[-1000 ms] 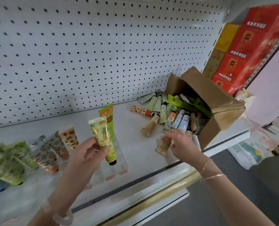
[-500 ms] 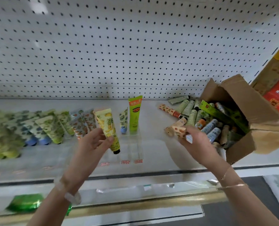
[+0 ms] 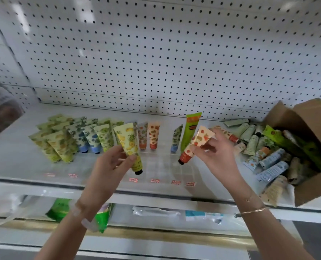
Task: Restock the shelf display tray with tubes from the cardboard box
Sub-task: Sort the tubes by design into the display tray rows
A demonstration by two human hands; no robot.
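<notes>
My left hand [image 3: 110, 166] pinches a yellow pineapple-print tube [image 3: 128, 144], cap pointing down, above the clear display tray [image 3: 161, 166]. My right hand [image 3: 215, 154] grips an orange fruit-print tube [image 3: 197, 145], tilted with its dark cap toward the tray. Several tubes stand upright in the tray's rows, among them a tall green tube [image 3: 190, 132]. At the right, the cardboard box [image 3: 309, 132] lies on its side with several tubes spilling onto the shelf.
A white pegboard wall [image 3: 155, 53] backs the shelf. Red price labels [image 3: 154, 180] line the tray's front. Below the shelf edge lie green packets [image 3: 59, 209] and plastic-wrapped goods. A blurred dark object sits at the far left.
The view swung left and down. My right hand lifted the orange fruit-print tube from the pile by the box and brought it over the tray; my left hand kept holding the yellow tube.
</notes>
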